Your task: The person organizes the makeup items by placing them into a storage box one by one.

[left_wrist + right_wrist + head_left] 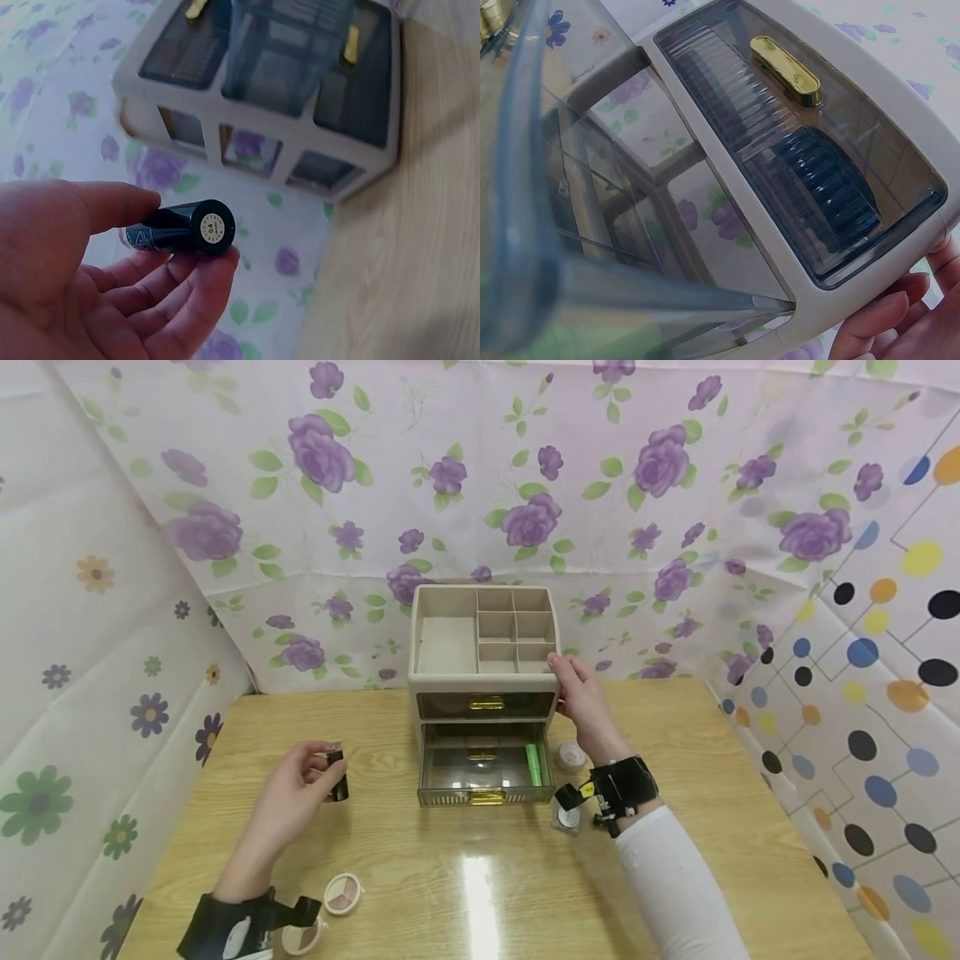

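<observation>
So, tube point(178, 228) (black) between left fingers point(201, 298)

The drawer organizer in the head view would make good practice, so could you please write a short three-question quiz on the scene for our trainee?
1. Which hand holds the small black container?
2. True or false: the organizer's top drawer is pulled out.
3. Fill in the blank: the tube inside the open drawer is ____ in colour.

Key:
1. The left hand.
2. False; it is closed, and the drawer below it is open.
3. Green.
</observation>
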`<action>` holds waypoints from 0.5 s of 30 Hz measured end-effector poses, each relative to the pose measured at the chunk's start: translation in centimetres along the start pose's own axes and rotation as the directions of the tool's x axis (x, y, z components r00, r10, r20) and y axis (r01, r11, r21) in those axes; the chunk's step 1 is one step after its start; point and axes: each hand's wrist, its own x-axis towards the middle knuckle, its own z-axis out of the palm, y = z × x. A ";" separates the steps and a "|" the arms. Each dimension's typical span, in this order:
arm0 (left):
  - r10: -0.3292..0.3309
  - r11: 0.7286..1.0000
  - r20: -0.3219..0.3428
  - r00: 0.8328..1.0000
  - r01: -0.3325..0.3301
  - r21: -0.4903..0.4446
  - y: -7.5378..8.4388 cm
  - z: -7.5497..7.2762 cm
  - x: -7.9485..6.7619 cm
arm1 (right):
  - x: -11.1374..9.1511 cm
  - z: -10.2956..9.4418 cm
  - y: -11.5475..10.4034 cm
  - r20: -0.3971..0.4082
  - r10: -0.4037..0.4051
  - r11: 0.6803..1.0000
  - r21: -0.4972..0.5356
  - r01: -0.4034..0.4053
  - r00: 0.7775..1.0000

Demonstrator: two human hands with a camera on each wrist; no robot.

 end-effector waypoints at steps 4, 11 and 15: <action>0.030 0.999 0.013 0.999 -0.030 -0.022 1.3 0.6 -0.1 | -0.1 0.0 0.0 0.000 0.000 1.000 0.001 0.000 1.000; 0.104 0.989 0.045 0.994 -0.099 -0.110 4.5 2.2 -0.1 | -0.1 -0.1 -0.1 0.006 -0.003 1.000 0.000 0.003 1.000; 0.148 0.977 0.077 0.986 -0.133 -0.168 6.3 3.4 0.1 | 0.0 0.0 -0.1 0.007 -0.006 1.000 0.004 0.006 1.000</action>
